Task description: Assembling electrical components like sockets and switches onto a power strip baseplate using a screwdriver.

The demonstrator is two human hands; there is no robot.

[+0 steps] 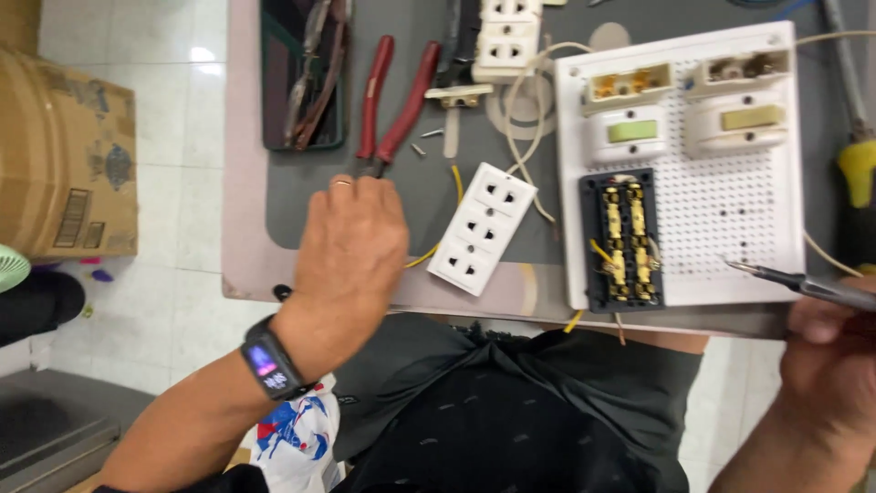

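The white perforated board (730,201) is taken as the landmark. At its lower left corner a black open terminal block (621,239) is mounted, its long axis running away from the person, with brass contacts and short yellow wires exposed.

A dark-shafted screwdriver (803,285) is gripped in the right hand (835,361), at the board's lower right edge. The shaft lies almost level across the board's near edge, its tip pointed left toward the terminal block but held well apart from it. The right hand is the nearer of the two to the block.

The left hand (351,251) is held off the board's left side, back upward, fingers curled down just by the joint of the red-handled pliers (394,100); whether anything is pinched beneath them cannot be told, since the fingertips are hidden. A white triple socket strip (481,228) lies tilted between that hand and the board, touching neither.
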